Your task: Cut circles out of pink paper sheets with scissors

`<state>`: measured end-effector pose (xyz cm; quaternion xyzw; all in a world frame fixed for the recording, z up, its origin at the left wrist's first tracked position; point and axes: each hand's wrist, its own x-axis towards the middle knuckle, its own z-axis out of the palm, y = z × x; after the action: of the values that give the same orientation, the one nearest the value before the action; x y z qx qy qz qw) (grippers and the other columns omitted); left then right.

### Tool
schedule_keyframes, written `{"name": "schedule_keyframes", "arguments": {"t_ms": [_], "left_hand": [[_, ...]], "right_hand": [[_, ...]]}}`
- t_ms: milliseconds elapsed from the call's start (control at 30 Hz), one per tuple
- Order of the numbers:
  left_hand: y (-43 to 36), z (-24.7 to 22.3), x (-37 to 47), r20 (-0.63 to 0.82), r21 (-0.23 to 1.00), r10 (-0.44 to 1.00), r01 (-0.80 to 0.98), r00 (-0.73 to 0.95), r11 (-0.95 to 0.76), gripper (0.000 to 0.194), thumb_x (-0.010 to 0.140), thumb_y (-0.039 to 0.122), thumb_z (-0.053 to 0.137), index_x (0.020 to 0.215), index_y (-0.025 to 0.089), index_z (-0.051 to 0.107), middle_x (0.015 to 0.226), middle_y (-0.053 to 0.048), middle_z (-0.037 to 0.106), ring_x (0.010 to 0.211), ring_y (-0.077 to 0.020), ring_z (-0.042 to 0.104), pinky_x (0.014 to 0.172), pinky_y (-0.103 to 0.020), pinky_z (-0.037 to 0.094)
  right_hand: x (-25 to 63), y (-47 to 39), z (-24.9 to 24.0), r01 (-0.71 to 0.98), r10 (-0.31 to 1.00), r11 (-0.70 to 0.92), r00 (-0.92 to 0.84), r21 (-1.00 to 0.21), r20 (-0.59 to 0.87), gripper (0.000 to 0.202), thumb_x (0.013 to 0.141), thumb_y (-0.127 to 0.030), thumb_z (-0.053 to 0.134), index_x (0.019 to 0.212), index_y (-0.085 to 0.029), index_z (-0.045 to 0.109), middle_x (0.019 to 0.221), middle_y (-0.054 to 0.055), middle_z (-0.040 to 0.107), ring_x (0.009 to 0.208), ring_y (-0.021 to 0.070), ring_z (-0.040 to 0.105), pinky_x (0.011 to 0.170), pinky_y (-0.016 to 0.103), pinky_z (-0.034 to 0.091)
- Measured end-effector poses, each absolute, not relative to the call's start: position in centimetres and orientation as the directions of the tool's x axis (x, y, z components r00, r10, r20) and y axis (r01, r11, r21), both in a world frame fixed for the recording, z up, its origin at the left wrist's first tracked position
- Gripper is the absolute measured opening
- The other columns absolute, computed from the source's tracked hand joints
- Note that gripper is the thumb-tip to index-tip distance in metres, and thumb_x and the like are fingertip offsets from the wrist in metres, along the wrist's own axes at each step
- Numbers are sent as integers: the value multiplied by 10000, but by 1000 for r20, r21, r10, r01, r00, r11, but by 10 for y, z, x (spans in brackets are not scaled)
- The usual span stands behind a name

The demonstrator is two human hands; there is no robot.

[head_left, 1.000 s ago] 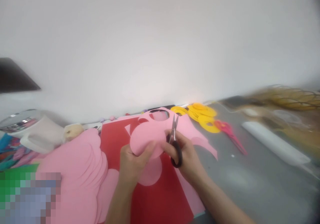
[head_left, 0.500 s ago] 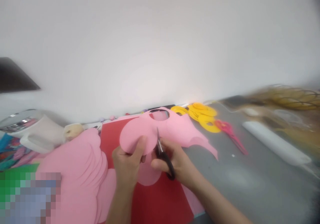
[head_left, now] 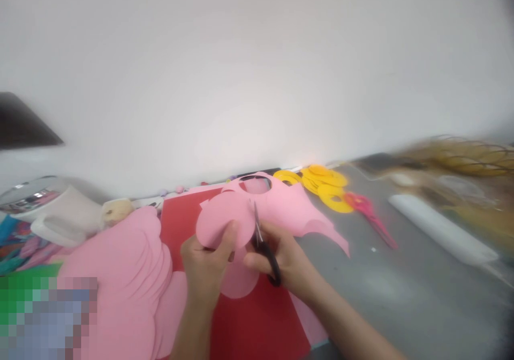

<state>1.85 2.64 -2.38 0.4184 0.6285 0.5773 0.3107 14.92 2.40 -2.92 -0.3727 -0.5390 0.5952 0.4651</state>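
Observation:
My left hand point(head_left: 211, 258) pinches a rounded piece of pink paper point(head_left: 223, 218), thumb on top and fingers beneath. Black-handled scissors point(head_left: 267, 258) are gripped in my right hand point(head_left: 283, 253), their blades pointing up along the right edge of that piece. Just behind the blades lies a pink sheet with a round hole point(head_left: 291, 202); whether the rounded piece is still joined to it, I cannot tell. Another pink rounded shape point(head_left: 241, 280) shows below my hands. Red paper point(head_left: 257, 322) is spread underneath.
A stack of pink scalloped cutouts point(head_left: 120, 274) lies on the left, with a white mug point(head_left: 72, 215) behind it. Toward the back right are yellow paper rings point(head_left: 321, 181) and pink scissors point(head_left: 373, 218). A white glue stick point(head_left: 441, 229) rests farther right on the grey table point(head_left: 385, 296).
The rounded pink piece has shifted slightly right and turned in my left hand, and a small flap of paper shows at its upper left. My right hand has barely moved.

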Motion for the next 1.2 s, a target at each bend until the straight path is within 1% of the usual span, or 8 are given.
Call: {"name": "schedule_keyframes", "arguments": {"t_ms": [233, 467, 733, 900, 1033, 1200], "left_hand": [[27, -25, 18, 76, 989, 886, 146, -457, -9, 415, 591, 419, 750, 355, 211, 479, 366, 17, 460, 379, -118, 434, 395, -260, 374], [27, -26, 18, 88, 986, 888, 168, -452, -13, 431, 616, 414, 737, 345, 221, 463, 356, 15, 447, 374, -119, 424, 395, -260, 360], [25, -22, 19, 76, 985, 888, 173, -454, 4, 446, 610, 431, 731, 336, 210, 458, 346, 20, 441, 369, -102, 413, 397, -244, 343], [26, -22, 18, 61, 988, 890, 156, -451, 11, 435, 606, 411, 740, 342, 208, 459, 354, 20, 440, 375, -106, 413, 393, -244, 338], [26, -23, 19, 60, 992, 885, 127, -462, -1, 444, 613, 431, 730, 350, 205, 453, 353, 22, 429, 371, -102, 405, 385, -243, 329], [26, -21, 18, 71, 986, 889, 168, -453, 7, 472, 640, 445, 709, 349, 206, 424, 353, 24, 418, 368, -94, 396, 383, -236, 318]], "right_hand": [[149, 24, -28, -119, 959, 3, -281, -993, 36, 496, 617, -562, 818, 705, -200, 491, 580, -59, 468, 533, 102, 413, 494, 226, 338], [148, 24, -26, -110, 957, -12, -288, -994, 20, 514, 606, -583, 812, 674, -205, 470, 556, -65, 446, 516, 95, 384, 480, 224, 313], [148, 24, -26, -154, 955, -34, -295, -988, 13, 498, 603, -557, 822, 666, -197, 483, 544, -72, 435, 503, 83, 348, 469, 215, 294], [148, 23, -28, -144, 958, -36, -285, -989, 7, 463, 612, -533, 822, 691, -195, 516, 546, -68, 446, 501, 88, 372, 472, 221, 329], [148, 23, -29, -151, 958, -38, -286, -988, 7, 441, 612, -509, 827, 694, -193, 531, 540, -65, 468, 503, 98, 433, 492, 231, 393], [147, 24, -29, -143, 958, -69, -284, -987, -25, 409, 619, -479, 827, 699, -191, 549, 547, -57, 506, 507, 105, 483, 507, 241, 435]]}}
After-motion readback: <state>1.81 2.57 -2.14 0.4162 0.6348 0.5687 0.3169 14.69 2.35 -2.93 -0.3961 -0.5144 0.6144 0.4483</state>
